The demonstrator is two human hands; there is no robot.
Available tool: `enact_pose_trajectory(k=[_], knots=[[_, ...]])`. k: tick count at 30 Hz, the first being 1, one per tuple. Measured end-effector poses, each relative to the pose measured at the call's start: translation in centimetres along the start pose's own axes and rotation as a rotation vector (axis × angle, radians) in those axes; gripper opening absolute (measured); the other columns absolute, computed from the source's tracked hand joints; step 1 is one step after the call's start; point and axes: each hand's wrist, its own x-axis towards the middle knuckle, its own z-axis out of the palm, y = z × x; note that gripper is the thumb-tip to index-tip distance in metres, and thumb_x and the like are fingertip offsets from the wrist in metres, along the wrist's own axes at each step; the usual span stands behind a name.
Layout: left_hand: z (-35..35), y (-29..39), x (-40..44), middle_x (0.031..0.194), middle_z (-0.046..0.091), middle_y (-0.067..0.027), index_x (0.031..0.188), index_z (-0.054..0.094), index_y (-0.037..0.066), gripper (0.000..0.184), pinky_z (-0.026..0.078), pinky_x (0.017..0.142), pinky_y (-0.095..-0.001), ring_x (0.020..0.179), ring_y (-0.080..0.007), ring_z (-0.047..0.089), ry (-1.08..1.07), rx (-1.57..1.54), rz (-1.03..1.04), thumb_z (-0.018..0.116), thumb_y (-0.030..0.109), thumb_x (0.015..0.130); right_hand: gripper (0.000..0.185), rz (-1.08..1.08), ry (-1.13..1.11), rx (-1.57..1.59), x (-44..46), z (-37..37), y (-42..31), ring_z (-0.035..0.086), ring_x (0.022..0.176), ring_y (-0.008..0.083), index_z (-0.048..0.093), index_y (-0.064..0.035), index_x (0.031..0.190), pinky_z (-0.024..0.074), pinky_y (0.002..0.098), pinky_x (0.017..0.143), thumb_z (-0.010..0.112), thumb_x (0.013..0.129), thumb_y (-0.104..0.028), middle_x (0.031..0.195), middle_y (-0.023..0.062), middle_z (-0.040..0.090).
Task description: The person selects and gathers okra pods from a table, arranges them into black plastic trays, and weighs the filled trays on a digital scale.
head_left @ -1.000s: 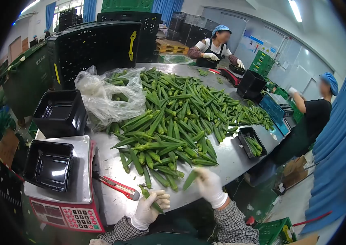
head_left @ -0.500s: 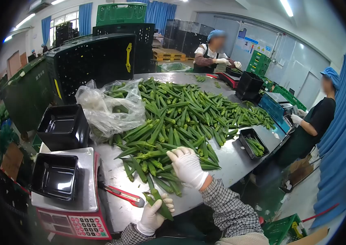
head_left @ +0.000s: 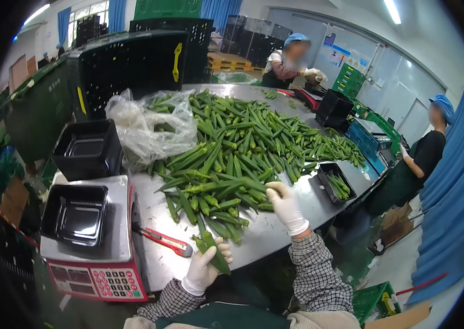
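Observation:
In white gloves, both my hands work at the near edge of a large heap of green okra (head_left: 243, 137). My left hand (head_left: 207, 268) is closed around okra (head_left: 212, 253), held slanting above the table edge. My right hand (head_left: 286, 208) is at the heap's front right edge, its fingers pinched on the end of an okra pod (head_left: 254, 185) that points left over the heap. Left of my left hand, a red utility knife (head_left: 166, 242) lies on the metal table. A black plastic tray (head_left: 74, 215) sits on the red-framed scale (head_left: 97, 277).
Stacked black trays (head_left: 86, 149) stand behind the scale. A clear plastic bag (head_left: 152, 129) lies on the heap's left side. To the right is a black tray holding okra (head_left: 337, 182). Two co-workers (head_left: 289, 63) (head_left: 432, 145) stand across and at the right.
My right hand has moved right from over the heap to its front edge, and an okra pod now shows at its fingertips. My left hand keeps its okra. The view has shifted slightly.

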Motion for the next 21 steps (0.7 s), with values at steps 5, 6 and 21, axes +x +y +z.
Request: enact_pose_trajectory(k=[5,6,21], knots=[[0.6,0.2,-0.4,0.109,0.056,-0.0129,0.125,0.041,0.001,0.044,0.047,0.087,-0.0402,0.096,-0.0231,0.057,-0.066,0.013,0.045,0.058,0.021,0.090,0.022,0.224,-0.010,0.390,-5.7,1.6,-3.0,0.054,0.081,0.0073,0.059,0.0012,0.109,0.0465,0.0219,0.073,0.056,0.088,-0.004,0.093,0.0019,0.060],[0.8,0.3,-0.4,0.110,0.056,-0.0128,0.125,0.040,0.001,0.045,0.046,0.088,-0.0397,0.097,-0.0229,0.056,-0.074,0.037,0.057,0.058,0.022,0.090,0.022,0.231,-0.023,0.388,-7.0,2.2,-4.5,0.055,0.083,0.0083,0.059,0.0010,0.109,0.0465,0.0226,0.073,0.056,0.087,-0.003,0.092,0.0023,0.060],[0.9,0.6,-0.5,0.110,0.056,-0.0167,0.126,0.041,0.001,0.049,0.047,0.092,-0.0463,0.101,-0.0289,0.058,0.053,-0.063,0.054,0.060,0.017,0.084,0.039,-0.681,-0.131,-0.649,3.4,6.5,-0.3,0.051,0.101,0.0290,0.056,-0.0055,0.111,0.0381,0.0409,0.090,0.065,0.074,-0.012,0.108,0.0098,0.056]])
